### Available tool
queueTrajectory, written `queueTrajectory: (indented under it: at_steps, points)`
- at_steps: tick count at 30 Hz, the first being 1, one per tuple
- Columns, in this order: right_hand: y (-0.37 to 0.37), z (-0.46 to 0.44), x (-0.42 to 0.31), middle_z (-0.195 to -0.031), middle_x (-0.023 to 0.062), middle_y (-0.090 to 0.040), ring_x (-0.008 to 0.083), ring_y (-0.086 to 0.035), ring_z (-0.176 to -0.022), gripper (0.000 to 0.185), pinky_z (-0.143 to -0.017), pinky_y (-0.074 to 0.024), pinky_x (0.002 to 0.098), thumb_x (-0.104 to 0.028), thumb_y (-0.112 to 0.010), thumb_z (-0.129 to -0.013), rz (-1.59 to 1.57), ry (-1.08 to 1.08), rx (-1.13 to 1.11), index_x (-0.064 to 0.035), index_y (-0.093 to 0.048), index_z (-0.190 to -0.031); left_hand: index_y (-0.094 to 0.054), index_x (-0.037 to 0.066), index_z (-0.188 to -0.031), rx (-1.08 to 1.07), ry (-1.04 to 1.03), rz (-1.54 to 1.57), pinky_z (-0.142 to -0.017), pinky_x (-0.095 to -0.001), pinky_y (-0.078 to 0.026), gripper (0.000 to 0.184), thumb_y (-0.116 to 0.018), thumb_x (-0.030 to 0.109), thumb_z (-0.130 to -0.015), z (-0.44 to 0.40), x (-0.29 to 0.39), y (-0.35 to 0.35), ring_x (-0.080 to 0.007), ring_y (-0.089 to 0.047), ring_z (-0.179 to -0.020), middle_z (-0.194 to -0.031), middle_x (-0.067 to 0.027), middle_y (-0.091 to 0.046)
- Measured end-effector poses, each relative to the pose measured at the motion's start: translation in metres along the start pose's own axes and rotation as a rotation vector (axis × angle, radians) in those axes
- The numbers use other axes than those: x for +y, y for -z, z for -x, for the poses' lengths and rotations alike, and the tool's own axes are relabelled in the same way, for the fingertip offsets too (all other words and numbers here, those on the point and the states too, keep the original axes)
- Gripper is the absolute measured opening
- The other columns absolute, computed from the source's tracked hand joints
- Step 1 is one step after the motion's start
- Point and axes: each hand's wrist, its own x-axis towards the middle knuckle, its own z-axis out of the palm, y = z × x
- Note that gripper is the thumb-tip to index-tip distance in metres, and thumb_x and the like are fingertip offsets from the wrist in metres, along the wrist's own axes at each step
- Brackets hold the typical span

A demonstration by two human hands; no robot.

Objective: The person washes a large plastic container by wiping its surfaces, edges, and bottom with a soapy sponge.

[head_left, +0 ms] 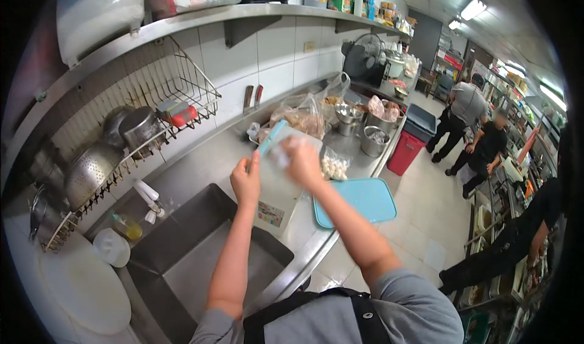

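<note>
Beside one deep sink [213, 265], over the steel counter [194, 161], two bare hands are busy with one pale plastic tub [281, 189], blue-rimmed and bearing one printed label, its near end at the sink's edge. The left hand [245, 179] is curled, fingers closed about the tub's side near the rim. The right hand [302, 161] blurs in front of the tub, seemingly bunched around one white wad [281, 156]; how tightly, I can't tell. One blue lid [359, 202] lies flat at the counter's front edge, near one clear bag [334, 164] of small white balls, too many to count.

Two knives [248, 96] stand upright against the white tiled wall [277, 58]. One wire rack [182, 88] carries one colander [94, 170] and several pots [141, 129], overlapping too much to number. One long shelf [304, 10] runs above. Beyond the counter, one red bin [404, 153] sits on pale floor tiles [413, 222], and three other people [471, 100] occupy the narrow kitchen.
</note>
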Motion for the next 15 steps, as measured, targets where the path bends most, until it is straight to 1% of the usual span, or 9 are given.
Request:
queueTrajectory:
  at_steps: [1, 2, 4, 5, 8, 10, 11, 14, 15]
  points:
    - [0.015, 0.011, -0.031, -0.09, 0.0139, -0.069, 0.0357, -0.065, -0.083, 0.016, -0.076, -0.0517, 0.0435, -0.018, -0.073, -0.075, 0.002, 0.073, 0.011, -0.0072, -0.073, -0.086, -0.043, 0.002, -0.063, 0.04, -0.04, -0.014, -0.052, -0.0305, -0.035, 0.047, -0.064, 0.031, -0.094, 0.0, 0.0, -0.003, -0.0076, -0.039, -0.056, -0.055, -0.0016, -0.036]
    - [0.024, 0.019, -0.049, -0.09, 0.0139, -0.068, 0.0355, -0.065, -0.083, 0.017, -0.076, -0.0519, 0.0433, -0.019, -0.074, -0.074, 0.003, 0.136, 0.015, -0.0065, -0.073, -0.086, -0.043, 0.001, -0.063, 0.028, -0.066, 0.023, -0.051, -0.0326, -0.034, 0.049, -0.065, 0.032, -0.093, -0.003, -0.002, -0.001, -0.0097, -0.039, -0.054, -0.054, -0.0048, -0.036]
    - [-0.002, -0.002, 0.005, -0.091, 0.014, -0.069, 0.0359, -0.065, -0.082, 0.018, -0.074, -0.0527, 0.0438, -0.02, -0.073, -0.075, -0.023, 0.106, 0.033, -0.0078, -0.074, -0.088, -0.044, -0.001, -0.063, -0.018, -0.096, 0.089, -0.049, -0.0369, -0.033, 0.051, -0.067, 0.035, -0.091, 0.0, -0.009, 0.002, -0.0138, -0.037, -0.052, -0.054, -0.0112, -0.037]
    - [-0.011, -0.017, 0.032, -0.093, 0.013, -0.068, 0.0338, -0.064, -0.087, 0.022, -0.073, -0.0507, 0.047, -0.027, -0.072, -0.077, 0.085, -0.088, 0.006, -0.0081, -0.072, -0.089, -0.044, 0.0, -0.063, -0.066, -0.056, 0.129, -0.049, -0.0371, -0.033, 0.051, -0.068, 0.035, -0.091, 0.003, -0.009, 0.005, -0.0139, -0.037, -0.051, -0.054, -0.0111, -0.037]
    - [-0.022, -0.048, 0.076, -0.092, 0.0131, -0.068, 0.0333, -0.064, -0.087, 0.02, -0.072, -0.0512, 0.047, -0.023, -0.07, -0.075, 0.008, -0.235, 0.027, -0.0086, -0.072, -0.089, -0.043, 0.0, -0.063, -0.113, 0.007, 0.175, -0.048, -0.0372, -0.032, 0.05, -0.07, 0.033, -0.089, 0.005, 0.0, 0.009, -0.0137, -0.036, -0.05, -0.053, -0.0097, -0.037]
    - [-0.022, -0.019, 0.048, -0.093, 0.0132, -0.068, 0.0334, -0.064, -0.087, 0.021, -0.073, -0.0514, 0.0468, -0.022, -0.071, -0.074, 0.074, -0.054, -0.029, -0.0081, -0.072, -0.09, -0.043, 0.001, -0.063, -0.036, -0.014, 0.1, -0.047, -0.0369, -0.032, 0.049, -0.071, 0.032, -0.088, 0.003, 0.007, 0.001, -0.0131, -0.035, -0.05, -0.053, -0.0073, -0.036]
    - [0.001, -0.005, 0.007, -0.095, 0.0131, -0.067, 0.034, -0.064, -0.086, 0.019, -0.074, -0.0516, 0.0458, -0.021, -0.071, -0.074, 0.051, 0.102, -0.06, -0.0077, -0.072, -0.088, -0.042, 0.001, -0.063, -0.023, -0.054, 0.074, -0.047, -0.0367, -0.032, 0.049, -0.071, 0.032, -0.088, 0.001, 0.006, 0.001, -0.013, -0.035, -0.05, -0.053, -0.0069, -0.037]
    - [0.035, 0.024, -0.017, -0.091, 0.0128, -0.067, 0.0348, -0.063, -0.084, 0.016, -0.074, -0.052, 0.0444, -0.02, -0.071, -0.075, -0.058, 0.102, -0.063, -0.0082, -0.073, -0.086, -0.042, 0.002, -0.063, -0.005, -0.129, 0.058, -0.047, -0.0363, -0.032, 0.049, -0.071, 0.031, -0.088, -0.001, -0.002, 0.002, -0.013, -0.034, -0.05, -0.052, -0.0066, -0.038]
    - [0.032, 0.017, 0.009, -0.089, 0.0134, -0.067, 0.0349, -0.063, -0.084, 0.016, -0.073, -0.0521, 0.0439, -0.021, -0.071, -0.076, 0.01, 0.004, -0.048, -0.0083, -0.073, -0.085, -0.042, 0.002, -0.062, -0.012, -0.121, 0.102, -0.047, -0.0365, -0.032, 0.049, -0.072, 0.031, -0.088, -0.001, -0.005, 0.004, -0.0132, -0.034, -0.05, -0.052, -0.0071, -0.038]
